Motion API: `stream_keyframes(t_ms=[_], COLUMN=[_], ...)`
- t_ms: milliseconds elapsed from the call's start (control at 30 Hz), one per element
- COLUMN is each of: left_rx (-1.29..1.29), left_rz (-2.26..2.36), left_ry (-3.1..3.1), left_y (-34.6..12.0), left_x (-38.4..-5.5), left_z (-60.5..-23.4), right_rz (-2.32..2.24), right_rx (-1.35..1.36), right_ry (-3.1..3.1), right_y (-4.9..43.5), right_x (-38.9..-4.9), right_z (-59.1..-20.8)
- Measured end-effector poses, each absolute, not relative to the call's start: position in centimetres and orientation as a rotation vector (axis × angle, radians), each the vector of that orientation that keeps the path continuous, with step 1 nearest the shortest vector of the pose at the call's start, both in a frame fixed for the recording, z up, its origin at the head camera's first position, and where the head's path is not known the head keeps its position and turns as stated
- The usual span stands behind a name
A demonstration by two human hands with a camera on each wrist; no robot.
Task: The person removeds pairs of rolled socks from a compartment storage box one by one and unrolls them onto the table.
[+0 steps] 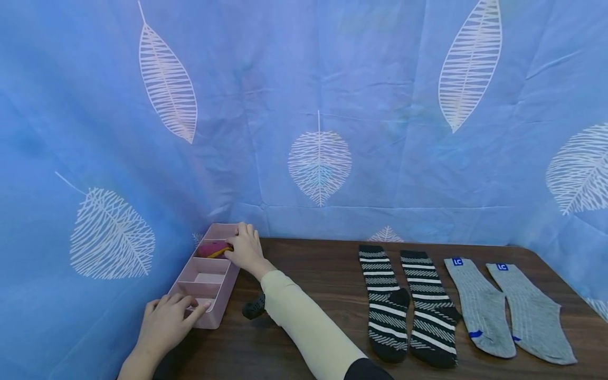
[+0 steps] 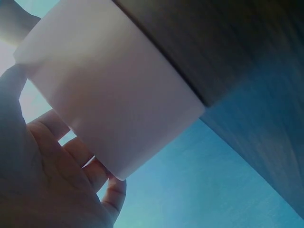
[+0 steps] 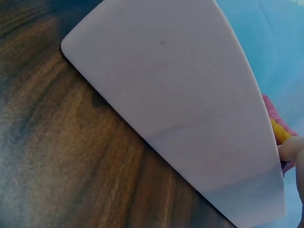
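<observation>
At the far left of the table lies a long pink divided box (image 1: 216,311) with several compartments in a row. My right hand (image 1: 247,248) reaches over its right rim and pinches a pink and yellow knit bundle (image 1: 212,249) in one of the farther compartments. In the right wrist view, a finger presses the bundle's yellow part (image 3: 280,130) beside the box wall (image 3: 175,95). My left hand (image 1: 163,322) holds the box's near end, fingers bent over the rim. The left wrist view shows those fingers (image 2: 76,152) along the edge of the end wall (image 2: 114,95).
Two black and white striped socks (image 1: 387,301) (image 1: 429,306) lie flat at right of centre. Two grey socks with blue tags (image 1: 482,306) (image 1: 539,311) lie farther right. A small black object (image 1: 254,307) sits by my right forearm. Blue leaf-patterned cloth (image 1: 361,174) hangs behind the table.
</observation>
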State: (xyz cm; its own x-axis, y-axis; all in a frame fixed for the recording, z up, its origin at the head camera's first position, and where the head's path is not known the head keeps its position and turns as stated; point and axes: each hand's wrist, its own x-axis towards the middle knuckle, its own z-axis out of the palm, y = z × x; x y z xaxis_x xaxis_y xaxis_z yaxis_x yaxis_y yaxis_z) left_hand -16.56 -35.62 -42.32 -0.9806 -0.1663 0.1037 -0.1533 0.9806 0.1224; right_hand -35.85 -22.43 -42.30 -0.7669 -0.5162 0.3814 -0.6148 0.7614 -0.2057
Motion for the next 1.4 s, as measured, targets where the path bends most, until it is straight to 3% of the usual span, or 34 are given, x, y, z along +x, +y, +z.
stream_keyframes(t_ms=[600, 1400], left_rx=[0.214, 0.169], left_rz=[-0.208, -0.185], left_ry=[-3.073, -3.082], left_y=[-35.8, -35.9], left_x=[-16.6, -16.6], left_z=[-42.2, -42.2], right_rz=[0.525, 0.789], right_rx=[0.786, 0.825], right_ry=[-2.482, -2.34], right_y=[-21.7, -16.1], right_x=[-35.8, -35.7], right_z=[-40.5, -37.6])
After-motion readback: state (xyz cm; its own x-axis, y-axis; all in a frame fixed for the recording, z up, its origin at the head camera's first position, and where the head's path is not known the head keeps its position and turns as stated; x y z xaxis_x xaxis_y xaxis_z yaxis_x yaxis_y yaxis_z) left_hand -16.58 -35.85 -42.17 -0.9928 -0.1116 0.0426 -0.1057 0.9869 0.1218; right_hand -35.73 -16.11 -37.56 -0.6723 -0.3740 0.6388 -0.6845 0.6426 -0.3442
